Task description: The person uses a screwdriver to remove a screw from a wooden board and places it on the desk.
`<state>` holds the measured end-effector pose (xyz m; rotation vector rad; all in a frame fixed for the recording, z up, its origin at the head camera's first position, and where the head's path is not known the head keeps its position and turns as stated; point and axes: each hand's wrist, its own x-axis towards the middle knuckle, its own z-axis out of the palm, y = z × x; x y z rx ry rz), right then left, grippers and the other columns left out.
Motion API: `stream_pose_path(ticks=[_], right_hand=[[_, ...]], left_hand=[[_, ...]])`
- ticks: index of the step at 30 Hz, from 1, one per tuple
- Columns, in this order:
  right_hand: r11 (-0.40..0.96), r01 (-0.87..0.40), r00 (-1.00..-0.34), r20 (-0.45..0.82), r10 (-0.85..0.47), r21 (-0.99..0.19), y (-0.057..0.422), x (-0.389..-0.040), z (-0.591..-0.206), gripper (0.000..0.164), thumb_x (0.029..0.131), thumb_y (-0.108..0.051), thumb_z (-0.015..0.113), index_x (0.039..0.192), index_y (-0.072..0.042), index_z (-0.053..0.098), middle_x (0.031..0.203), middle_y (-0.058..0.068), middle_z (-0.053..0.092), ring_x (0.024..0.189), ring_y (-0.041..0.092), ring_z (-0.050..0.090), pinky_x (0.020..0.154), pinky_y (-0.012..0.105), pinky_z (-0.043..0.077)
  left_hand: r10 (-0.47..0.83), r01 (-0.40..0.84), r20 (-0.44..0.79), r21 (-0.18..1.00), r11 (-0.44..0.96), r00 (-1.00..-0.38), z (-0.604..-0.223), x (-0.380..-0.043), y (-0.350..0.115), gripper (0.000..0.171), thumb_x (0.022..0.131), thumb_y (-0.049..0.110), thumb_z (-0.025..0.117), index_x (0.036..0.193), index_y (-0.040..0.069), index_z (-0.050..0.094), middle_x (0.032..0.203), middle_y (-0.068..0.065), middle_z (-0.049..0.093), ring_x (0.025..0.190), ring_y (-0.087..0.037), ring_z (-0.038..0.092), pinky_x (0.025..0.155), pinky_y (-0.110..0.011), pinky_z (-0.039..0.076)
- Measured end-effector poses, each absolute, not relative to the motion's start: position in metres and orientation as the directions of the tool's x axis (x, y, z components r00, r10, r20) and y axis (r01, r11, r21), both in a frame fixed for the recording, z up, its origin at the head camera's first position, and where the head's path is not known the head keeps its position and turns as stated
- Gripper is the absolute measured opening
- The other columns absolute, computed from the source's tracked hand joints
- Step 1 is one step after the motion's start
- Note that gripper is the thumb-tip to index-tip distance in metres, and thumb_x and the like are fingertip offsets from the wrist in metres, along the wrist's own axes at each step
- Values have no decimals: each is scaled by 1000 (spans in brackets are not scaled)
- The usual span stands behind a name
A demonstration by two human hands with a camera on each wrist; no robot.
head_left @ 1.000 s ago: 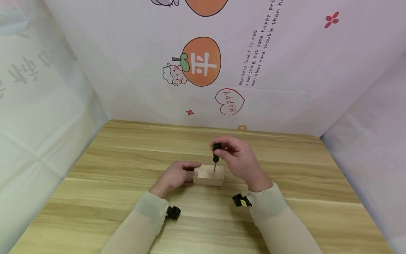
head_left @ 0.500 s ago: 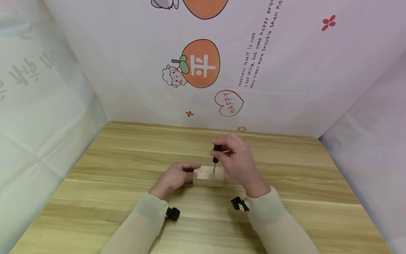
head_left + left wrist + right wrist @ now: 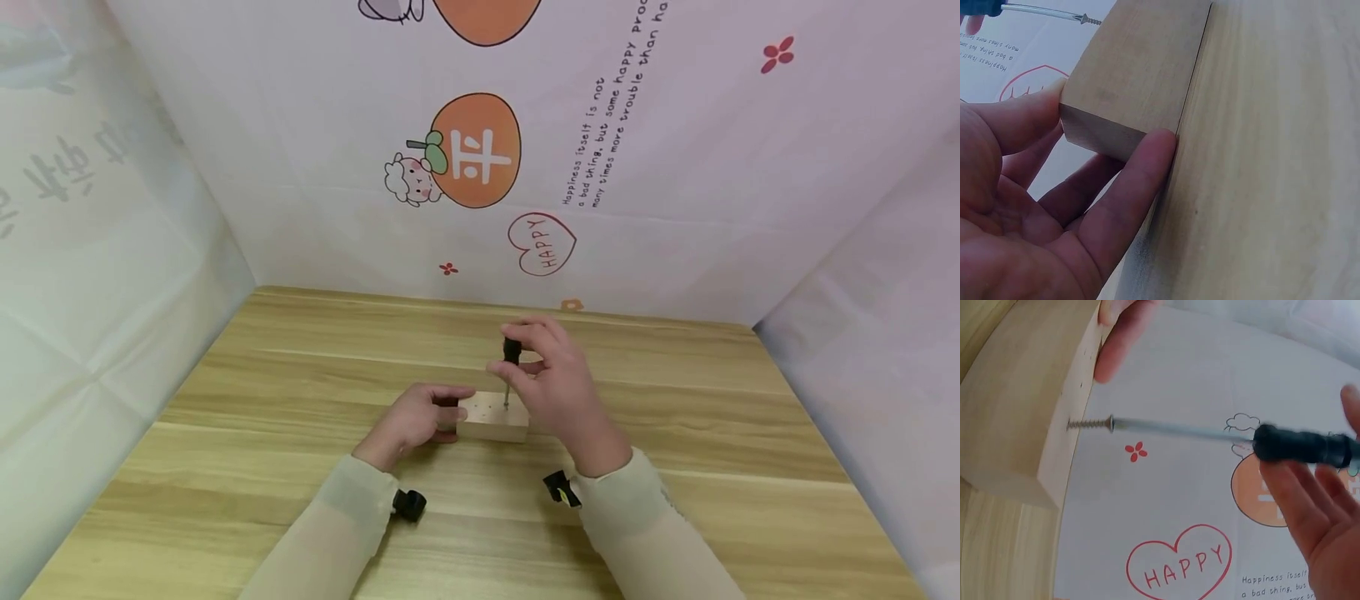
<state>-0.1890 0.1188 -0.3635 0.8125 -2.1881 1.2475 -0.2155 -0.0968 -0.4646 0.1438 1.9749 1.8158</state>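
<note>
A pale wooden block [image 3: 492,429] lies on the table in the head view, with several small holes in its upper face. My left hand [image 3: 411,417] grips its left end, thumb on the near upper edge and fingers at the sides. A threaded screw [image 3: 1090,424] stands in the face near the block's right end, most of its thread showing in the right wrist view. The tip of a black-handled screwdriver [image 3: 1300,445] meets the screw head, its shaft in line with the screw. Thumb and fingers of my right hand [image 3: 562,383] hold the handle from the right.
The wood-grain table [image 3: 337,350] ends at a printed white backdrop [image 3: 660,258] behind the block. White sheets also hang at the left and right. A small black camera mount [image 3: 409,505] sits at the left wrist, another [image 3: 561,488] at the right.
The right hand has shifted slightly left and turned, its fingers changing place on the screwdriver handle. The left hand and block stay in place.
</note>
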Motion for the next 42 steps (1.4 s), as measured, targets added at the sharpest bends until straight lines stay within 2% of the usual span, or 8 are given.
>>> stream_pose_path(ticks=[8, 17, 21, 25, 31, 34, 38, 42], right_hand=[[406, -715, -660, 740, -127, -569, 115, -189, -367, 27, 80, 1, 83, 105, -6, 76, 91, 3, 65, 77, 17, 67, 62, 28, 59], [173, -657, -744, 592, -310, -734, 124, -193, -364, 28, 87, 11, 70, 112, -3, 73, 101, 12, 72, 89, 28, 70, 72, 29, 57], [188, -606, -780, 532, -330, -773, 127, -191, -363, 30, 90, 6, 70, 117, -6, 71, 112, 8, 71, 99, 29, 67, 78, 31, 58], [257, -632, -773, 570, -279, -731, 122, -188, -362, 31, 85, -1, 79, 115, -6, 73, 119, 6, 62, 100, 26, 63, 78, 33, 59], [348, -673, -731, 658, -180, -653, 113, -188, -360, 24, 82, -2, 82, 106, -7, 78, 96, 2, 61, 85, 17, 62, 69, 27, 59], [374, -691, -708, 684, -175, -619, 114, -189, -360, 27, 84, -1, 80, 110, -5, 75, 94, 3, 65, 83, 17, 65, 67, 26, 58], [317, -706, -705, 673, -225, -633, 117, -191, -362, 35, 89, 4, 73, 124, 0, 66, 103, 11, 69, 87, 22, 70, 70, 28, 59], [241, -691, -722, 628, -291, -682, 120, -192, -363, 32, 92, 7, 67, 124, 0, 64, 108, 12, 70, 92, 25, 71, 77, 32, 59]], left_hand=[[379, -215, -245, 969, 121, -892, -464, -214, -97, 35, 97, 5, 65, 132, 9, 66, 141, -7, 54, 122, -28, 53, 82, -40, 58], [376, -217, -250, 968, 129, -892, -462, -214, -97, 35, 97, 6, 66, 131, 9, 67, 140, -6, 55, 122, -26, 54, 81, -39, 58], [374, -221, -255, 966, 131, -892, -462, -214, -97, 35, 97, 6, 66, 131, 10, 67, 140, -6, 55, 122, -27, 54, 81, -39, 58], [372, -227, -259, 965, 129, -891, -462, -213, -97, 34, 97, 6, 65, 131, 11, 68, 140, -6, 55, 123, -27, 53, 82, -40, 58], [371, -219, -251, 967, 127, -894, -464, -216, -98, 34, 97, 6, 66, 131, 11, 68, 139, -7, 55, 122, -27, 54, 81, -39, 58], [372, -223, -254, 967, 124, -893, -464, -217, -99, 34, 97, 6, 66, 131, 10, 68, 140, -7, 54, 123, -27, 53, 82, -39, 58], [373, -221, -253, 967, 127, -892, -463, -217, -99, 34, 97, 7, 66, 131, 11, 68, 140, -8, 54, 120, -27, 55, 82, -40, 58], [374, -215, -250, 967, 133, -893, -464, -217, -99, 34, 97, 8, 66, 131, 12, 68, 137, -8, 55, 114, -26, 58, 81, -40, 58]])
